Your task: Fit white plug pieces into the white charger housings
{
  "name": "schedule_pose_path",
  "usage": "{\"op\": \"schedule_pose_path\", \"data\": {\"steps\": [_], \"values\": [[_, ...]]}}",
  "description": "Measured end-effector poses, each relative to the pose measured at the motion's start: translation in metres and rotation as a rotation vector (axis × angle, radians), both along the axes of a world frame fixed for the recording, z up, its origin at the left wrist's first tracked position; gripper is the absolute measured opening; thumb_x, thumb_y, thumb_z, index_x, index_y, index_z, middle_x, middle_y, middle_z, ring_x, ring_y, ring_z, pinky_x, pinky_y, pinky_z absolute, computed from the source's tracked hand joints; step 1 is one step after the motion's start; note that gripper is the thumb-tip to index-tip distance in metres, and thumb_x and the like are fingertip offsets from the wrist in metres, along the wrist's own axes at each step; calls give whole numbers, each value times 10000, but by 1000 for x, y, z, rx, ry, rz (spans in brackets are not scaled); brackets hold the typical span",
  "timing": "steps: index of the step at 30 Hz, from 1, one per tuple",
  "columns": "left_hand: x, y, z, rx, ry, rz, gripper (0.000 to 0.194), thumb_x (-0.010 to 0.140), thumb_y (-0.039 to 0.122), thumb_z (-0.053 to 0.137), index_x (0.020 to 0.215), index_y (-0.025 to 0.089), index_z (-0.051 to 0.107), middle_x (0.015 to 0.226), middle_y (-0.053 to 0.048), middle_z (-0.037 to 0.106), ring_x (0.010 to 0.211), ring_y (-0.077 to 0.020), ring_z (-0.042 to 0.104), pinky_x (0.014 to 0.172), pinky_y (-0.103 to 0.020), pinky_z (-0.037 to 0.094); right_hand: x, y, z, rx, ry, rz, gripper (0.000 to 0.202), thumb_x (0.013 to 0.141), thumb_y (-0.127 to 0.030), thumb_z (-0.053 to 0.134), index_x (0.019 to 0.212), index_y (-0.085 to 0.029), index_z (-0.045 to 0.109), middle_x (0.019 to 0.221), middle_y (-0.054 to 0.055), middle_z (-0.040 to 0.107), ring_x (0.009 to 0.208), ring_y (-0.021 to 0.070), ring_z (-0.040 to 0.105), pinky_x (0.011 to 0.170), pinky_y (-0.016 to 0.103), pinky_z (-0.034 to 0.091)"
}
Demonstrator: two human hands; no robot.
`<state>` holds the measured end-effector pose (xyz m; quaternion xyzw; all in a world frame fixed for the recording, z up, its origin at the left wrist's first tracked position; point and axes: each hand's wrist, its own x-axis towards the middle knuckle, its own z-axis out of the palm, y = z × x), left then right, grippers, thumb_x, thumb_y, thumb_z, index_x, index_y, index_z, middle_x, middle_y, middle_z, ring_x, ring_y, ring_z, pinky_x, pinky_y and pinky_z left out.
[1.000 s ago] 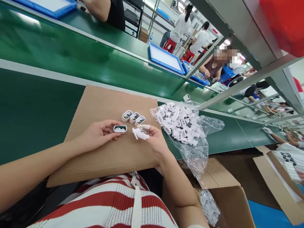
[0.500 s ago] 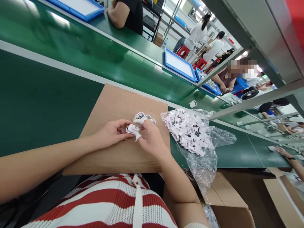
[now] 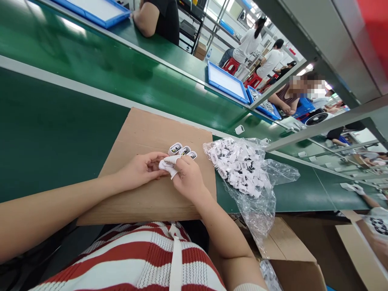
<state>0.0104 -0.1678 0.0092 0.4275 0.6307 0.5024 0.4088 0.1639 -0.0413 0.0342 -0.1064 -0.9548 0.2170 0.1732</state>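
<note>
Over a brown cardboard sheet (image 3: 136, 133), my left hand (image 3: 142, 169) pinches the left end of a small white plastic part (image 3: 165, 164). My right hand (image 3: 188, 176) has its fingers closed on the right side of the same part, with white finger covers showing on its fingertips. Just beyond my fingers, three white oval housings (image 3: 175, 148) stand in a row on the cardboard, their open ends showing dark and yellow bits inside. Right of the cardboard lies a clear plastic bag (image 3: 260, 218) spread open under a heap of white parts (image 3: 239, 165).
Behind the cardboard runs a green conveyor (image 3: 136, 85) with a loose white housing (image 3: 239, 129) on it. Blue trays (image 3: 228, 83) line its far side, where people sit. A metal frame crosses the upper right. An open carton (image 3: 291, 246) sits below the table edge at right.
My right hand has shifted slightly left and closer to the part in my left hand. The three housings are less covered by my fingers. The loose housing on the conveyor has moved slightly left.
</note>
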Motion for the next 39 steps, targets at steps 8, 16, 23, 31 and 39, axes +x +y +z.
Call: {"op": "schedule_pose_path", "data": {"steps": [8, 16, 23, 31, 39], "values": [[-1, -3, -7, -3, 217, -12, 415, 848, 566, 635, 1064, 216, 695, 770, -6, 703, 656, -170, 621, 620, -280, 512, -6, -8, 8, 33, -72, -2, 295, 817, -18, 482, 985, -210, 629, 909, 65, 640, 929, 239, 552, 830, 339, 463], [-7, -2, 13, -126, 577, -65, 406, 836, 610, 519, 721, 239, 639, 712, -41, 692, 653, -243, 621, 615, -343, 457, -13, -19, 12, -12, -121, -80, 292, 832, -46, 550, 1036, -231, 649, 981, 54, 689, 1001, 230, 618, 899, 329, 495], [-30, 12, 39, -169, 455, -40, 539, 714, 735, 668, 986, 285, 786, 908, -7, 793, 720, -244, 663, 620, -314, 489, 65, 1, -1, -42, 138, -290, 179, 958, -233, 621, 1126, -234, 682, 1025, 87, 710, 1007, 235, 620, 888, 362, 510], [-93, 128, 74, -208, 641, 289, 560, 751, 634, 732, 970, 121, 693, 863, -4, 716, 780, -161, 537, 622, -242, 365, 128, 70, -16, 104, -104, -870, 221, 748, -21, 516, 783, -205, 633, 883, 99, 605, 927, 281, 531, 797, 395, 455], [-118, 192, 61, -313, 643, 346, 690, 829, 532, 723, 1285, 43, 554, 1304, -142, 625, 1179, -312, 492, 1001, -441, 423, 145, 54, -1, -13, 88, -944, 24, 829, -235, 584, 842, -228, 603, 903, 88, 635, 918, 276, 568, 771, 395, 475]]}}
